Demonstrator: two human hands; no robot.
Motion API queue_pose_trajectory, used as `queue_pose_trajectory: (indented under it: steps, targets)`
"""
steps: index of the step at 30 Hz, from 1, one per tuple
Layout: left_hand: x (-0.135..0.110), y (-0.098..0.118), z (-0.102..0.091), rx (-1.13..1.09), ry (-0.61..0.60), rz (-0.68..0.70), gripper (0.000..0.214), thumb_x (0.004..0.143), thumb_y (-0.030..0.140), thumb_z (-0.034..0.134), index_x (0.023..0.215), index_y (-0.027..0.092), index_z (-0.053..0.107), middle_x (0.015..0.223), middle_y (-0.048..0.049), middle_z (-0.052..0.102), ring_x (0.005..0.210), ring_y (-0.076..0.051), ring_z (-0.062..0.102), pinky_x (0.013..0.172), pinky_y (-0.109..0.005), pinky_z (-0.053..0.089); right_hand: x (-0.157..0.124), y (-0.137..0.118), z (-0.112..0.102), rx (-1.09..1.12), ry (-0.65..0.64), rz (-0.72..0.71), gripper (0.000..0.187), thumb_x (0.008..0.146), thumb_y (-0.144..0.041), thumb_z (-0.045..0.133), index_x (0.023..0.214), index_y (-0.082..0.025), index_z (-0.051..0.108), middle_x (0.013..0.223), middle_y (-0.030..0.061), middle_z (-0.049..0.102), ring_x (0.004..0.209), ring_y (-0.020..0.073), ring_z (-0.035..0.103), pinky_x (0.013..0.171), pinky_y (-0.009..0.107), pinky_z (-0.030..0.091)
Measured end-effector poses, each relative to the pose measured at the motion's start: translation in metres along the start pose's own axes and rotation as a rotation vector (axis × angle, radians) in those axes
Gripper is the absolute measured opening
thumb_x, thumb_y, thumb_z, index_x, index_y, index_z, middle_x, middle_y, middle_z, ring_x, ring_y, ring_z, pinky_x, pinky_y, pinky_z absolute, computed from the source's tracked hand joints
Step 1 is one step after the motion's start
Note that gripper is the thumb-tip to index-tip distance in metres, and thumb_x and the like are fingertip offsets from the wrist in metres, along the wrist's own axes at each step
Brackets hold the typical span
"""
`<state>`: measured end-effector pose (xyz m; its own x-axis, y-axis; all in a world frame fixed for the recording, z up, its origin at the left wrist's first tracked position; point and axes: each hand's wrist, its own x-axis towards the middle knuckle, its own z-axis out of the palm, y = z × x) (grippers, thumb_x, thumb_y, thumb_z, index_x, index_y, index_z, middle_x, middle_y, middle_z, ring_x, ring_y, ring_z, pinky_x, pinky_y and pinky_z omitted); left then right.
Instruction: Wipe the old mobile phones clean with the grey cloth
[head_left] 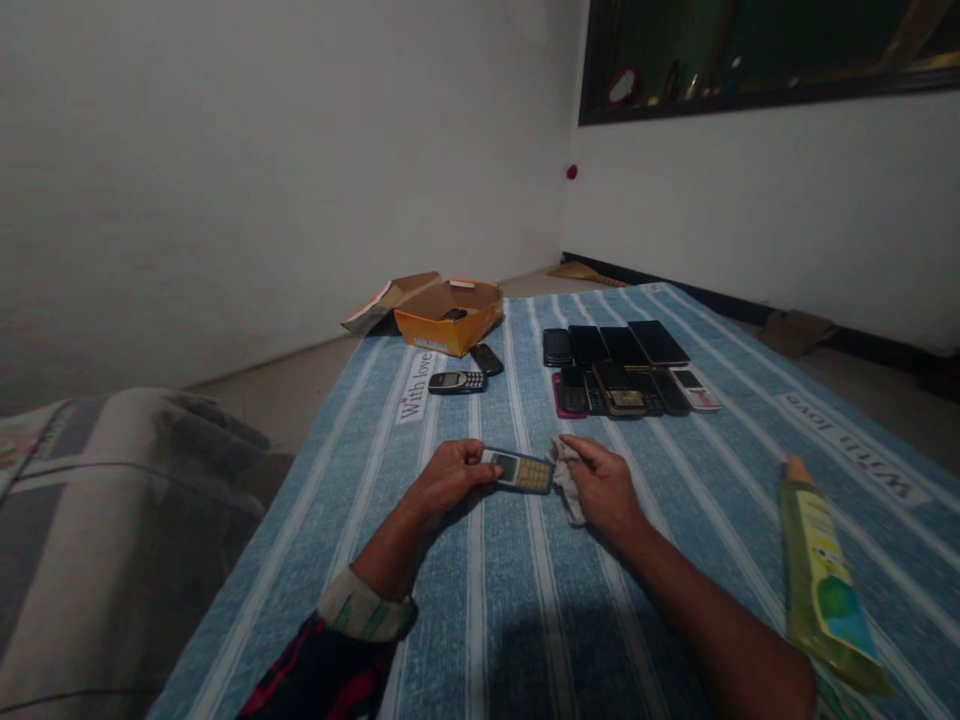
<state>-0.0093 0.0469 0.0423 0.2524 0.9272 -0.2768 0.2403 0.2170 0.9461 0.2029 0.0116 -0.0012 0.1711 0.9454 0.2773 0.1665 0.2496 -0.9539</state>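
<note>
My left hand (448, 477) grips one end of a small keypad phone (519, 470) with a yellowish keypad, held just above the blue striped cloth (525, 600). My right hand (606, 487) is closed on a small white rag (566, 472), which touches the phone's other end. Both forearms rest on the cloth.
Farther off lie two keypad phones (457, 381), an open orange cardboard box (448, 316), and several phones in rows (622, 372). A yellow-green bottle (821, 580) lies at the right. Folded grey bedding (112, 540) sits at the left. White walls stand behind.
</note>
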Motion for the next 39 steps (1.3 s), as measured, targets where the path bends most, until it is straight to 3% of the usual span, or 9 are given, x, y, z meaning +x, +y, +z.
queue_pose_trajectory:
  steps: [6,10,14,18,22,25,32,39]
  targets:
    - [0.001,-0.004,0.003,0.053,-0.016,0.07,0.025,0.059,0.031,0.072,0.059,0.016,0.052,0.051,0.0031,0.054,0.045,-0.009,0.046,0.044,-0.021,0.028,0.002,0.002,-0.002,-0.043,0.05,-0.089,0.035,0.078,-0.016,0.049,0.103,-0.021,0.074,0.097,0.0034,0.071,0.09,0.0191,0.067,0.086,0.036,0.053]
    - [0.003,-0.009,0.012,0.078,-0.018,0.16,0.027,0.059,0.033,0.073,0.061,0.016,0.052,0.054,0.0045,0.05,0.05,-0.009,0.044,0.048,-0.022,0.03,-0.001,-0.002,-0.001,-0.195,0.021,-0.309,0.041,0.08,-0.009,0.044,0.108,-0.02,0.072,0.102,0.0068,0.07,0.097,0.0194,0.066,0.089,0.035,0.054]
    - [0.003,-0.012,0.024,0.164,0.054,0.248,0.028,0.062,0.033,0.072,0.057,0.017,0.05,0.053,0.0066,0.043,0.051,-0.009,0.039,0.05,-0.023,0.029,-0.006,-0.004,0.004,-0.39,0.002,-0.54,0.047,0.081,-0.002,0.038,0.116,-0.018,0.066,0.108,0.0103,0.067,0.104,0.0197,0.063,0.092,0.036,0.053]
    - [-0.001,-0.015,0.036,0.262,0.093,0.361,0.018,0.066,0.03,0.069,0.065,0.017,0.056,0.059,0.0055,0.048,0.058,-0.011,0.046,0.057,-0.025,0.036,-0.009,-0.011,0.012,-0.542,-0.021,-0.688,0.041,0.087,-0.004,0.036,0.114,-0.017,0.063,0.102,0.0113,0.066,0.102,0.0228,0.061,0.092,0.041,0.051]
    - [-0.006,-0.016,0.045,0.364,0.143,0.471,0.015,0.069,0.022,0.064,0.061,0.018,0.052,0.062,0.0052,0.048,0.062,-0.012,0.047,0.06,-0.025,0.037,-0.013,-0.019,0.021,-0.666,-0.126,-0.796,0.034,0.089,-0.005,0.036,0.108,-0.013,0.063,0.098,0.0122,0.065,0.101,0.0242,0.058,0.1,0.045,0.044]
    - [-0.007,-0.017,0.047,0.417,0.161,0.494,0.011,0.071,0.02,0.063,0.064,0.017,0.055,0.064,0.0045,0.049,0.062,-0.012,0.048,0.061,-0.025,0.038,-0.013,-0.017,0.018,-0.768,-0.144,-0.819,0.029,0.088,-0.005,0.039,0.102,-0.011,0.064,0.092,0.0121,0.064,0.096,0.0247,0.056,0.1,0.046,0.042]
    - [-0.005,-0.021,0.045,0.511,0.181,0.477,0.007,0.07,0.02,0.067,0.071,0.016,0.061,0.066,0.0033,0.051,0.064,-0.014,0.051,0.061,-0.026,0.038,-0.003,0.001,-0.01,-0.94,-0.04,-0.665,0.03,0.082,0.0,0.044,0.097,-0.012,0.066,0.089,0.0124,0.063,0.092,0.026,0.055,0.091,0.043,0.047]
    - [-0.005,-0.022,0.048,0.498,0.186,0.533,0.009,0.073,0.017,0.06,0.065,0.018,0.055,0.066,0.0026,0.051,0.063,-0.013,0.05,0.062,-0.026,0.039,-0.023,-0.004,0.022,-0.877,-0.057,-0.87,0.033,0.089,-0.006,0.039,0.111,-0.012,0.064,0.109,0.0154,0.065,0.111,0.0278,0.055,0.098,0.049,0.046]
